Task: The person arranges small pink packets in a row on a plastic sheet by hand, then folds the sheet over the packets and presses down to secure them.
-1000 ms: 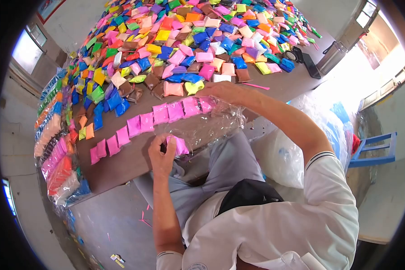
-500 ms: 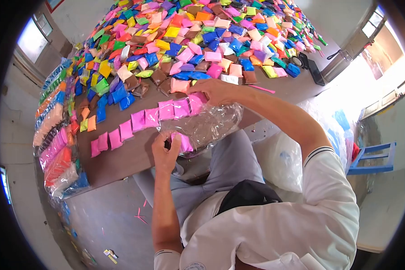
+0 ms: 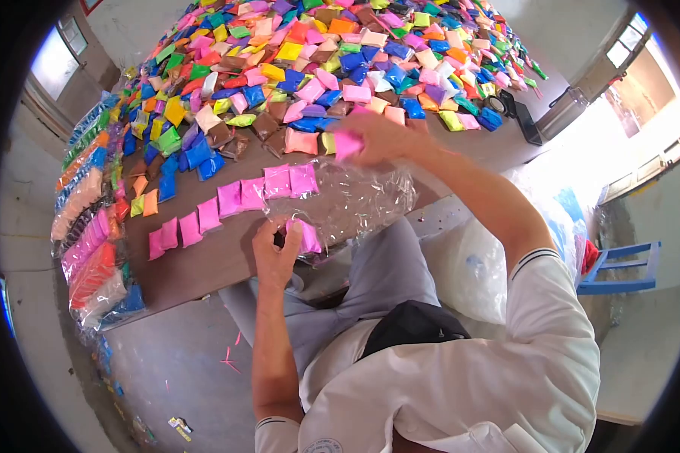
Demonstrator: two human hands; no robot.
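Observation:
My left hand [image 3: 273, 255] is closed at the table's front edge, gripping the mouth of a clear plastic bag [image 3: 363, 198]. A bright pink packet [image 3: 310, 238] shows just beside its fingertips, at the bag's lower edge. Above the bag, my right hand [image 3: 385, 140], slightly blurred, pinches another pink packet [image 3: 347, 146] in its fingers. Left of the bag, a row of pink packets [image 3: 230, 199] lies side by side across the brown table, its right end next to the bag film.
A large heap of small coloured packets [image 3: 288, 51] covers the table's far part. Filled clear bags of sorted packets [image 3: 91, 249] line the left edge. A dark phone-like object [image 3: 529, 122] and a metal flask [image 3: 565, 109] stand right. A blue stool [image 3: 619, 268] is beyond white plastic sacks [image 3: 472, 272].
My right hand has lifted the pink packet from the row's right end and moved it up and right. My left hand stays almost in place on the bag.

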